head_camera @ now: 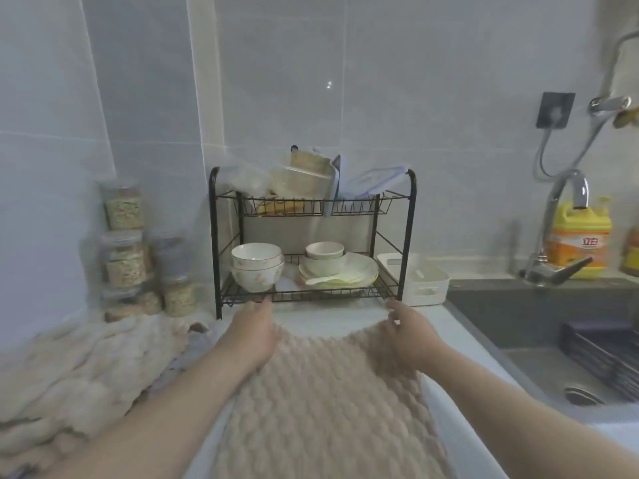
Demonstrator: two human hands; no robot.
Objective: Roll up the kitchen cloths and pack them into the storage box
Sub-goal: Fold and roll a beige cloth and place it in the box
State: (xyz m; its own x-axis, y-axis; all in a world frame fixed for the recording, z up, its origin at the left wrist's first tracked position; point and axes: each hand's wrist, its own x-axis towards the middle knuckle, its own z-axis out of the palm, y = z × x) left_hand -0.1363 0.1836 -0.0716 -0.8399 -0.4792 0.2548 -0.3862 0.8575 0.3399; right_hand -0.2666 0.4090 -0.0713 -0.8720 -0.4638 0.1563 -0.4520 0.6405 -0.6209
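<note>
A beige quilted cloth (321, 392) lies spread flat on the white tabletop (460, 326), running from the near edge of the view out toward the black dish rack (313, 236). The two hands are apart, one at each far corner of the cloth. The left hand (254, 331) lies palm down over the far left corner, fingers pointing at the foot of the rack; whether it pinches the fabric or only rests on it cannot be told. The right hand (409, 335) sits at the far right corner with its fingers curled, pinching the cloth's edge. Between the hands the far edge of the cloth bows back toward the person.

A heap of more beige cloths (79, 371) lies crumpled on the tabletop to the left, beside the left forearm. The white storage box (420, 280) stands just right of the rack, beyond the right hand and apart from it. Bowls and plates fill the rack's lower shelf. Stacked jars (124, 250) stand against the wall on the left, and the sink (539, 319) lies to the right.
</note>
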